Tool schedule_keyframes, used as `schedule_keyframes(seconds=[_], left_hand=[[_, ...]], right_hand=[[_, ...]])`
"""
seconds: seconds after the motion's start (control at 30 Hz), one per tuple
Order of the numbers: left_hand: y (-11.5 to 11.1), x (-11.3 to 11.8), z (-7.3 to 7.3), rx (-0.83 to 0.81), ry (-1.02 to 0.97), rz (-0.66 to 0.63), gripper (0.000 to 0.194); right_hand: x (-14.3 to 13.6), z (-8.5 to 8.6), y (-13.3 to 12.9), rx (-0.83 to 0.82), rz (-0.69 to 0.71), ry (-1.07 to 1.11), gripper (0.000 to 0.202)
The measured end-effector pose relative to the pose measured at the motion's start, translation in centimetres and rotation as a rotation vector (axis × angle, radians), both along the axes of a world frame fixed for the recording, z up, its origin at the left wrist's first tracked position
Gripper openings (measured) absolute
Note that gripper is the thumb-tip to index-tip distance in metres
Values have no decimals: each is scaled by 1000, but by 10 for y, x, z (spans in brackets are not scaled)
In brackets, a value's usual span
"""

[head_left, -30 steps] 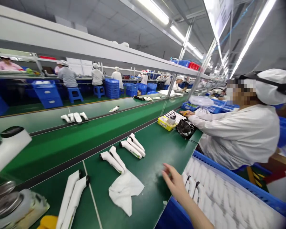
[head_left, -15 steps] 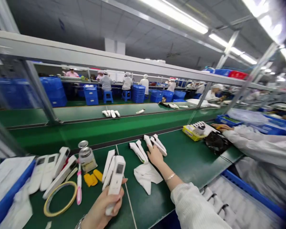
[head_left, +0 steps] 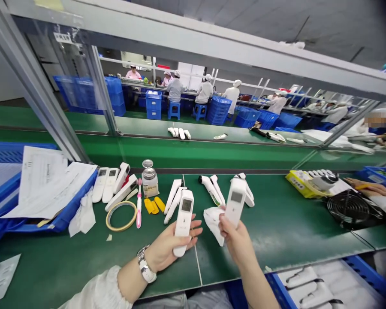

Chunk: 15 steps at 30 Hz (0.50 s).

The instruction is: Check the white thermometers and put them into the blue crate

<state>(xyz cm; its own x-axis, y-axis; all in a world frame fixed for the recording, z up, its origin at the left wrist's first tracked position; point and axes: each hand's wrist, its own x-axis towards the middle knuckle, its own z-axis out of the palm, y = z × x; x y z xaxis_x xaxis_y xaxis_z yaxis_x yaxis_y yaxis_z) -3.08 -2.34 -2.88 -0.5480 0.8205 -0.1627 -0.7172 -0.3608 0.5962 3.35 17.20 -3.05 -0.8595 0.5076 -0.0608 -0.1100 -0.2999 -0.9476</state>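
Observation:
My left hand (head_left: pixel 167 244) holds a white infrared thermometer (head_left: pixel 184 221) upright, its small grey screen facing me and its fingers partly spread behind it. A second white infrared thermometer (head_left: pixel 236 201) is in my right hand (head_left: pixel 239 240), raised over the bench, screen toward me. Behind my right hand lies a crumpled white cloth (head_left: pixel 214 223). Two thermometers (head_left: pixel 209 189) rest beyond the cloth, and another (head_left: pixel 249 193) is partly hidden behind the one in my right hand. Left of my left hand, more thermometers (head_left: pixel 172 195) lie beside yellow finger cots (head_left: pixel 151 206).
On the left are a tape roll (head_left: pixel 121 216), a pink-white toothbrush (head_left: pixel 139 206), a dispenser bottle (head_left: pixel 150 182), several thermometers (head_left: pixel 104 184) and a blue bin of papers (head_left: pixel 90 180). Rightward stand a yellow tray (head_left: pixel 300 184), a black fan (head_left: pixel 349 208) and a blue crate (head_left: pixel 281 285) of thermometers. A co-worker's hand (head_left: pixel 366 186) is far right.
My right hand has picked up a thermometer from the group on the bench and brought it up nearer to me. My left hand still holds its thermometer. The view has turned left and down.

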Motion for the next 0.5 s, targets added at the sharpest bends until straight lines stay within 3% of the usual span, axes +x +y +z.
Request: schedule_keyframes(seconds=[0.07,0.2,0.3,0.5], left_hand=[[1,0,0,-14,0,30,52],[4,1,0,7,26,75,50],[7,3,-1,41,85,51,34],[8,5,-4,-59,53,85,29]], right_hand=[[-3,-6,-21,0,92,-81,35],[-4,-15,-51,2,247,-80,43],[1,-18,-65,28,339,-64,41],[9,-18,-76,152,349,-98,41]])
